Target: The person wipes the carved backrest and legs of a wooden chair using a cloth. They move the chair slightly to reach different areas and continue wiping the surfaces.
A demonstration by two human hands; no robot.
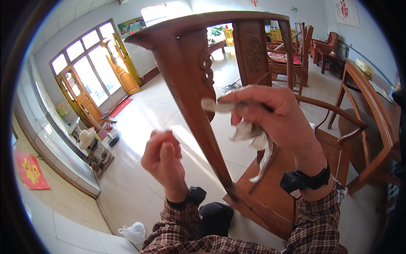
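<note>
A tall reddish-brown wooden chair (190, 73) with a carved back and curved top rail stands before me. My right hand (269, 111) grips a crumpled whitish cloth (263, 143) in front of the chair's back; one end pokes out past the fingertips and the rest dangles over the wooden seat (279, 171). Left of the chair's back post, my left hand (165, 155) is raised with its fingers curled in. No object shows in it, but the inside of its fingers is hidden and slightly blurred. Both wrists wear black straps with small devices.
Another wooden chair's curved armrest (333, 108) and a wooden frame (377, 111) are close on the right. A white plastic bag (133, 231) lies on the floor at lower left. Farther off are a mop (112, 138), a pale hat (86, 138) and wooden doors (85, 95).
</note>
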